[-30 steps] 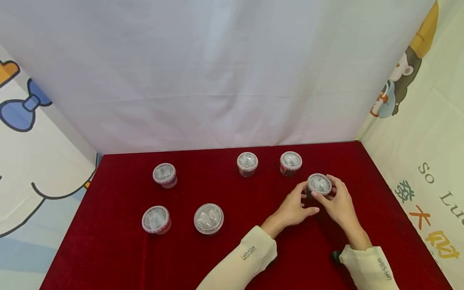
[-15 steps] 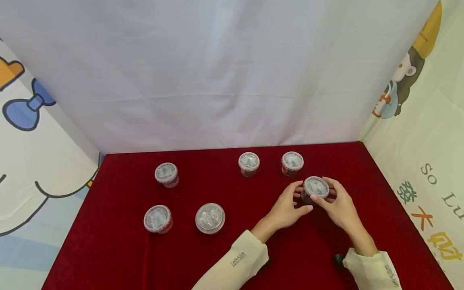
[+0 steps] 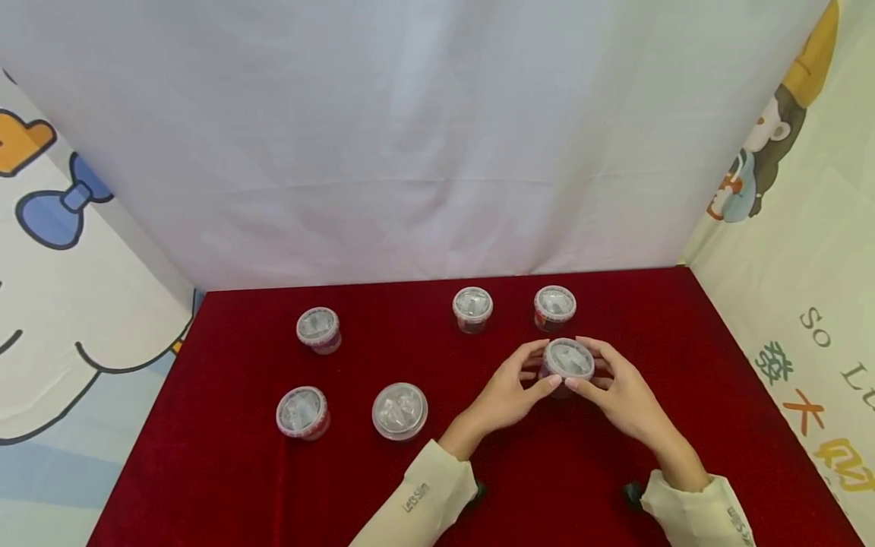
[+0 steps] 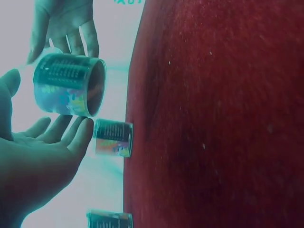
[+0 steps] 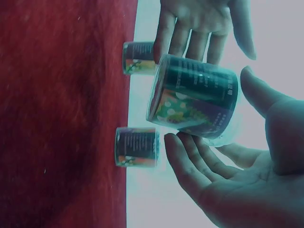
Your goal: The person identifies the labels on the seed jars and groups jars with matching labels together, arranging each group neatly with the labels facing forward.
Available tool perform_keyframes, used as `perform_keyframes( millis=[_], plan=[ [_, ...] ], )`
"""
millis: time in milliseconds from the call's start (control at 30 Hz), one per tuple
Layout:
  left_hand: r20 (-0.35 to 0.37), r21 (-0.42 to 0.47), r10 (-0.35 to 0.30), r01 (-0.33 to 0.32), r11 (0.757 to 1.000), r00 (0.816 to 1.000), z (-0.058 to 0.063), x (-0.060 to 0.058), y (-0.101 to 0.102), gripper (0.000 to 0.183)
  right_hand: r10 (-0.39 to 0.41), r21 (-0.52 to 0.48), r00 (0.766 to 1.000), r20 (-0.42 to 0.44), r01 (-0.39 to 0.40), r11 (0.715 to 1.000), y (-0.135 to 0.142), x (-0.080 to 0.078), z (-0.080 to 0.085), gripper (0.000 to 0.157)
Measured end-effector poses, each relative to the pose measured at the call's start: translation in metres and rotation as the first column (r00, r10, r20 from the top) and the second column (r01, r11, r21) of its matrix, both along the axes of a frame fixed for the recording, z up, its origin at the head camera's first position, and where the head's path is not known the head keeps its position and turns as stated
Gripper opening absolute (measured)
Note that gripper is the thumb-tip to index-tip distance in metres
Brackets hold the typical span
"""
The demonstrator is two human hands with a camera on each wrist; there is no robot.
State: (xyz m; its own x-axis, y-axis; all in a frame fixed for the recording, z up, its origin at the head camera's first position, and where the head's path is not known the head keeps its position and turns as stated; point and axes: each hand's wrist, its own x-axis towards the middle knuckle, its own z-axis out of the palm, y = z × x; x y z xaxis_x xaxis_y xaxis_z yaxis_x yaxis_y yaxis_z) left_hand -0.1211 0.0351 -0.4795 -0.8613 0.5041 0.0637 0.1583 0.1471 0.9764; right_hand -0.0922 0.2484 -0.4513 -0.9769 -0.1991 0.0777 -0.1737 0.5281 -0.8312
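Note:
Between both hands is a small round plastic tub with a translucent lid and a printed label round its side. The left hand holds its left side, thumb at the front of the lid's rim. From the other side the right hand grips it, its thumb near the left one. Both wrist views show the tub off the red cloth, with its bottom facing the table. In the right wrist view, the right hand's fingertips reach under the tub and its thumb lies near the lid.
Two similar tubs stand behind the hands, a left one and a right one. Further left are three more: a back tub, a front tub and a paler-lidded tub. Red cloth covers the table; a white curtain hangs behind.
Both hands have carried the tub leftward and slightly nearer the person. The left thumb, apart from the tub before, now meets its rim. The standing tubs stay put on the cloth.

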Motion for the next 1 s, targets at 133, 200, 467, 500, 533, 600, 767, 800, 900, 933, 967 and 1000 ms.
perform_keyframes(
  millis=[133, 200, 467, 500, 533, 600, 767, 800, 900, 933, 967, 1000],
  plan=[
    [-0.004, 0.031, -0.024, 0.024, 0.999, 1.0, 0.001, 0.001, -0.008, 0.057, 0.036, -0.008, 0.999, 0.013, -0.036, 0.999, -0.005, 0.003, 0.002, 0.064],
    [-0.004, 0.046, -0.034, 0.034, 0.998, 0.999, 0.002, 0.003, -0.012, 0.057, 0.056, -0.02, 0.998, 0.022, -0.056, 0.998, -0.007, 0.004, 0.003, 0.063],
    [0.003, 0.067, -0.034, 0.034, 0.997, 0.999, 0.002, 0.008, -0.022, 0.055, 0.135, -0.104, 0.989, 0.053, -0.129, 0.986, -0.016, 0.007, 0.008, 0.061],
    [0.002, 0.065, -0.031, 0.031, 0.997, 1.0, 0.002, 0.008, -0.022, 0.054, 0.143, -0.114, 0.988, 0.052, -0.137, 0.984, -0.017, 0.008, 0.008, 0.06],
    [0.001, 0.062, -0.025, 0.025, 0.998, 1.0, 0.002, 0.008, -0.023, 0.054, 0.149, -0.12, 0.988, 0.051, -0.142, 0.983, -0.017, 0.008, 0.008, 0.06],
    [-0.002, 0.063, -0.009, 0.009, 0.998, 1.0, 0.004, 0.01, -0.025, 0.054, 0.157, -0.134, 0.986, 0.05, -0.149, 0.98, -0.019, 0.009, 0.008, 0.06],
    [-0.02, 0.083, 0.047, -0.045, 0.996, 0.999, 0.008, 0.013, -0.029, 0.053, 0.16, -0.19, 0.986, 0.04, -0.15, 0.97, -0.026, 0.011, 0.007, 0.06],
    [-0.019, 0.088, 0.062, -0.06, 0.994, 0.998, 0.009, 0.014, -0.029, 0.053, 0.155, -0.201, 0.987, 0.038, -0.145, 0.969, -0.028, 0.011, 0.007, 0.06],
    [-0.016, 0.104, 0.105, -0.102, 0.989, 0.994, 0.011, 0.016, -0.03, 0.052, 0.137, -0.225, 0.99, 0.033, -0.126, 0.966, -0.033, 0.011, 0.005, 0.059],
    [-0.015, 0.108, 0.119, -0.116, 0.987, 0.993, 0.012, 0.016, -0.03, 0.052, 0.131, -0.228, 0.991, 0.032, -0.12, 0.966, -0.035, 0.011, 0.005, 0.058],
    [-0.013, 0.11, 0.132, -0.129, 0.985, 0.991, 0.012, 0.016, -0.03, 0.052, 0.128, -0.232, 0.991, 0.032, -0.117, 0.966, -0.037, 0.011, 0.005, 0.058],
    [-0.012, 0.111, 0.143, -0.141, 0.984, 0.99, 0.013, 0.017, -0.031, 0.052, 0.127, -0.233, 0.991, 0.032, -0.116, 0.965, -0.039, 0.01, 0.005, 0.058]
  ],
)
